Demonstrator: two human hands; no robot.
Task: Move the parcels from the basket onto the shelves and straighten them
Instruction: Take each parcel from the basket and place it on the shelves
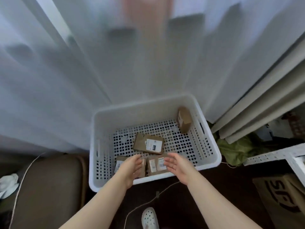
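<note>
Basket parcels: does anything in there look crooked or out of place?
Yes. One parcel stands on end, tilted against the far right corner of the basket, while the other parcels lie flat on its floor, at mixed angles.

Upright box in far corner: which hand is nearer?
Right. The right hand is straight this side of the upright box; the left hand is farther, near-left in the basket.

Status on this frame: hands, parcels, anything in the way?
Left hand and right hand open, empty. Four brown cardboard parcels in white perforated plastic basket, two under the hands. Nothing blocking.
</note>
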